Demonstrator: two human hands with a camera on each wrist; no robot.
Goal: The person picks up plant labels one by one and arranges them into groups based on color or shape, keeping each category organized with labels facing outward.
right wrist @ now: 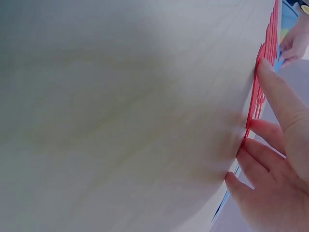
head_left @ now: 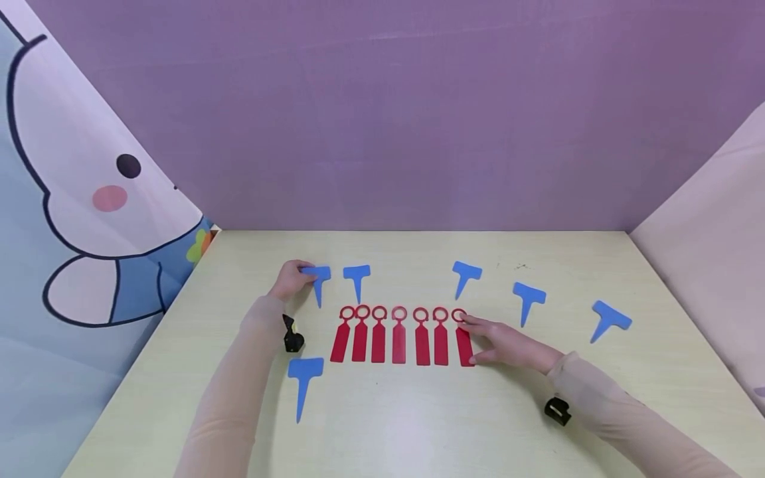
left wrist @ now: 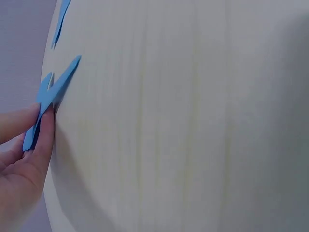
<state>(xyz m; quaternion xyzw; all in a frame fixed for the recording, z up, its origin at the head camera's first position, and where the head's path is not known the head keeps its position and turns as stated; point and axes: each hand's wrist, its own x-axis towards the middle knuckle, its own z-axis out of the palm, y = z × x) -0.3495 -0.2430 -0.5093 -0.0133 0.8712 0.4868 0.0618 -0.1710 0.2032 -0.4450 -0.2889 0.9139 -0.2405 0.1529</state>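
Several red tags (head_left: 399,344) with ring tops lie in a row on the table. At the row's right end my right hand (head_left: 508,342) touches the last red tag (head_left: 464,346), fingertips near its ring and thumb at its lower end. In the right wrist view those fingers (right wrist: 270,166) are extended against the tag. My left hand (head_left: 291,280) pinches a blue T-shaped plant label (head_left: 319,273) by its crossbar, left of another blue label (head_left: 357,273). The left wrist view shows thumb and finger on either side of the pinched blue label (left wrist: 46,104).
More blue T-shaped labels lie about: one near the left forearm (head_left: 305,368), and others at the right, including one label (head_left: 467,271), a second label (head_left: 528,293) and a third label (head_left: 609,315). A purple wall (head_left: 418,133) borders the table's (head_left: 388,425) back edge.
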